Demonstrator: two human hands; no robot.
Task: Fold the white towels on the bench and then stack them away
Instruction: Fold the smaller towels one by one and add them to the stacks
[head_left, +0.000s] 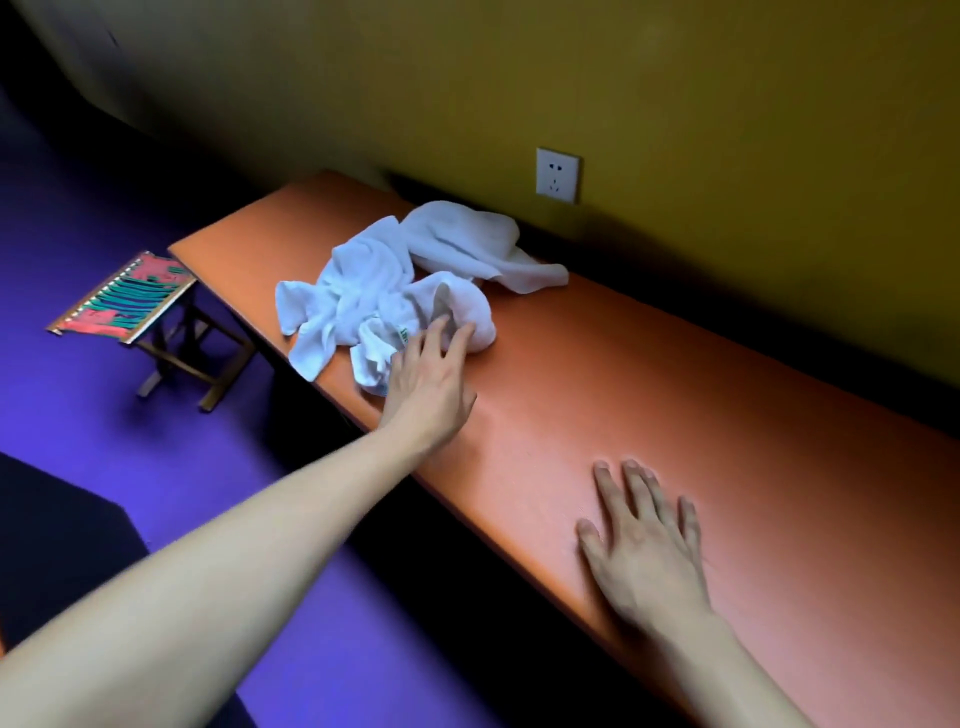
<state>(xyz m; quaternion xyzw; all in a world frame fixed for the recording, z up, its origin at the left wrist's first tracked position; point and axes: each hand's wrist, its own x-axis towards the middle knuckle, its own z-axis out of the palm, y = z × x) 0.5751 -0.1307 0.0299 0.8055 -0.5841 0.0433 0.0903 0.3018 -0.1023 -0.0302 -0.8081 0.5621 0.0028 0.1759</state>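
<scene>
orange desk (675, 374) runs along a yellow wall (727, 104). two crumpled white towels sit near its far end: nearer towel (358, 306) bunched at the front edge, part hanging over; far towel (467, 244) behind it, by the wall, touching the first. neither folded. left hand (426, 384) stretched out to the nearer towel, fingers (462, 335) straight and slightly apart, tips on the cloth, no grip visible. right hand (644, 545) lies flat on bare desk, well apart from the towels, fingers spread, holding nothing. wall socket (558, 175) above the far towel. small folding stool (124, 299) on purple floor (78, 415) just beside the desk end.
</scene>
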